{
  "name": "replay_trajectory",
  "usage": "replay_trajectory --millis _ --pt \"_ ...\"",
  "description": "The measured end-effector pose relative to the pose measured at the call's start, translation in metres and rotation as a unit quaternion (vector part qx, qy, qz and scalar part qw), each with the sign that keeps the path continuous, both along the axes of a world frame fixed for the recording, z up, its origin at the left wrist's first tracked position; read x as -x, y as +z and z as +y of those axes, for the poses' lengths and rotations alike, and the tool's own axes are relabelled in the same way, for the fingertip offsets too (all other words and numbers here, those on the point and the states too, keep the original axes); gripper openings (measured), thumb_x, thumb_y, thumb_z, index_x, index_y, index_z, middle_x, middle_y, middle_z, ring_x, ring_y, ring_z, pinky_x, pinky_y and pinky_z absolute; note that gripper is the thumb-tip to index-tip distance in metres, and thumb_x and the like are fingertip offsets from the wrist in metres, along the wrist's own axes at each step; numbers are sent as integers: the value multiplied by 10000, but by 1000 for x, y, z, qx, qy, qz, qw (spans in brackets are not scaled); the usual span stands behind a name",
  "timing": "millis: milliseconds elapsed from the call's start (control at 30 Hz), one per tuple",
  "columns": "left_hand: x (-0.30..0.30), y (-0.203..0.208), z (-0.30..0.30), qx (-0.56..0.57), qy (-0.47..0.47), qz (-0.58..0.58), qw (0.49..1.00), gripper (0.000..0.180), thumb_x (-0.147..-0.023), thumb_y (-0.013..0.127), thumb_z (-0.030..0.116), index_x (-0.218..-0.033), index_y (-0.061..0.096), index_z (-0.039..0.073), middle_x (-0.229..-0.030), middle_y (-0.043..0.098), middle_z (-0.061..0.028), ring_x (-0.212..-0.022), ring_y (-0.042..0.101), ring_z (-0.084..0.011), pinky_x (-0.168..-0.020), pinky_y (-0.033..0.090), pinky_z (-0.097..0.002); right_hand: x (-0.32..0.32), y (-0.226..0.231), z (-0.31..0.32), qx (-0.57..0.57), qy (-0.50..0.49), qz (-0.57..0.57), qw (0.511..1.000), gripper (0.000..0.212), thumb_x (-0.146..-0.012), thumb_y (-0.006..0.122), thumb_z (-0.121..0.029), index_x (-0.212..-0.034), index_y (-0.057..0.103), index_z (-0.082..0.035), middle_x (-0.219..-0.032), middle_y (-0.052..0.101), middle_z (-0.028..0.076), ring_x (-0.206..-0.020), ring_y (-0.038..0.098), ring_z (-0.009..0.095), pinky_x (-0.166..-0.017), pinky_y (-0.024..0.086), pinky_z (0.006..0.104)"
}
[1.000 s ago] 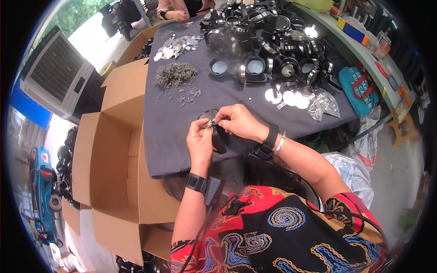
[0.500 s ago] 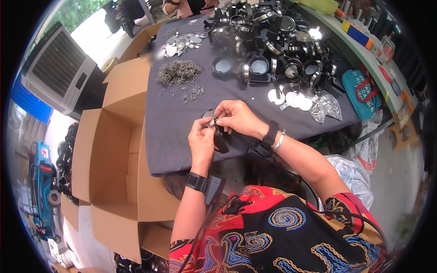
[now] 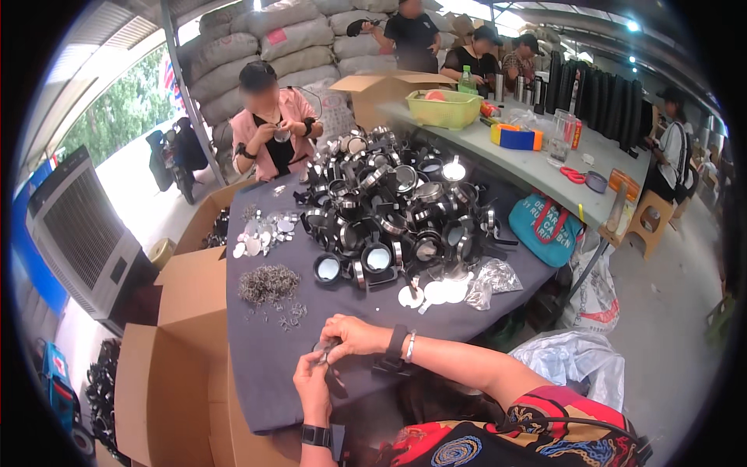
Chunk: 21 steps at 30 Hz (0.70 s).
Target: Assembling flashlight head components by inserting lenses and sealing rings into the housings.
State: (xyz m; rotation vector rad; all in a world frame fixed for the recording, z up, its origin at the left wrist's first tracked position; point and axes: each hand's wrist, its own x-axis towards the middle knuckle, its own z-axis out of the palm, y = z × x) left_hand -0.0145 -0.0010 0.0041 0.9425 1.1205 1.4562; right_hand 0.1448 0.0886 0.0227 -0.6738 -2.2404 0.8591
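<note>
Over the near edge of the grey-covered table, both my hands are closed on a small black piece, whose dark end hangs below the fingers; its exact kind is hidden. My left hand pinches it from below. Fingers of my right hand press on its upper part. Beyond my hands lie a heap of small metal clips, some scattered loose, and several white discs. A big pile of black-and-silver round ring parts covers the table further back.
An open cardboard box stands left of the table. A clear plastic bag and a teal pouch lie at the right. Across the table, a person in pink holds a round part. A side table carries a green basket.
The view has tilted upward, bringing the co-workers and stacked sacks into sight. My hands sit lower in the picture, both still closed on the black piece.
</note>
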Motion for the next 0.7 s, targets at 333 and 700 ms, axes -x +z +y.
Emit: replay_trajectory --millis 333,700 --pt "-9 35 4 104 -2 -16 994 298 -863 503 17 -1152 434 27 -756 598 -148 -498 573 -195 -446 492 -291 -64 18 6 -69 -181 -90 977 272 -710 714 -207 -882 671 -1 -826 647 182 -805 625 348 -723 500 416" --pt "-2 30 0 127 50 46 990 147 -817 623 52 -938 546 20 -674 543 -40 -442 518 -120 -402 452 -252 -56 10 -27 -3 -187 -254 949 445 -704 787 -239 -1018 612 21 -928 572 185 -953 573 358 -827 470 406"
